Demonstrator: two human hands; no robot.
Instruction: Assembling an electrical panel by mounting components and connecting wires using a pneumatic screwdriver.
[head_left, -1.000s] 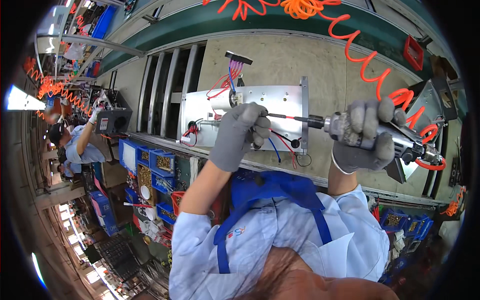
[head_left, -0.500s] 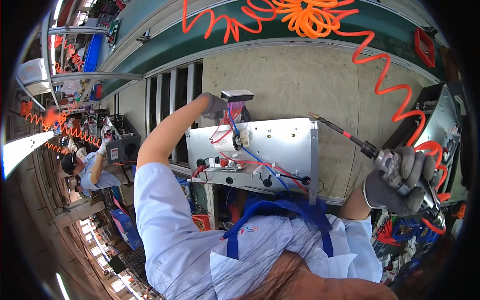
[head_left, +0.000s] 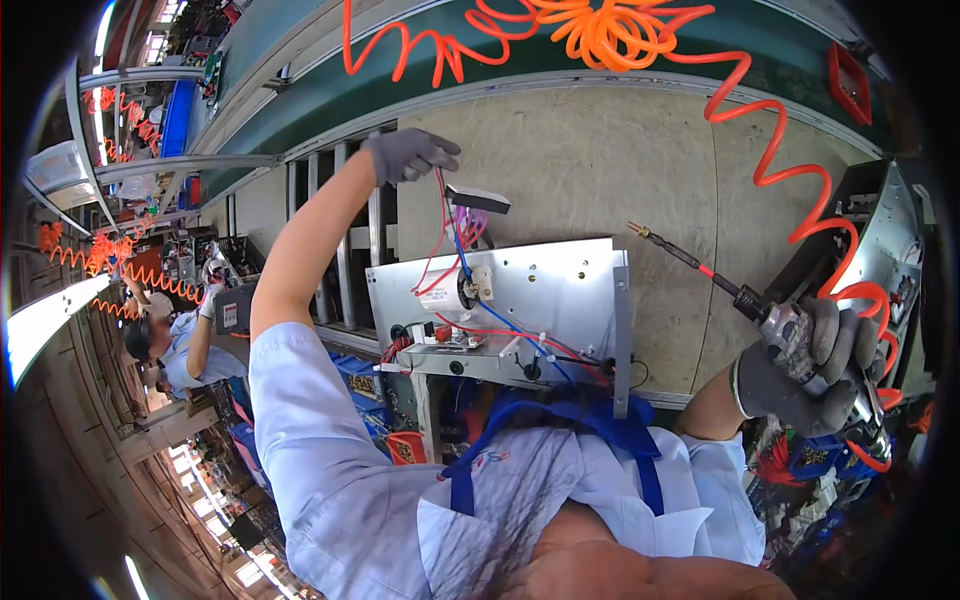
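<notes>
right hand [head_left: 778,386] gripped a power screwdriver [head_left: 783,335]; left hand [head_left: 412,156] was up at red wires [head_left: 430,262]
whether the left hand pinched one couldn't be told. the wires rose over a silver panel [head_left: 545,265], just beyond the blue apron [head_left: 612,428]; a hard tug could have loosened them.

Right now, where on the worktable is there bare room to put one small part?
The broadest bare patch of beige tabletop lies beyond the metal panel, between the left hand and the coiled hose. A smaller one lies between the panel's right edge and the driver in the right hand. The panel is crowded with wires and a white cylinder.
</notes>
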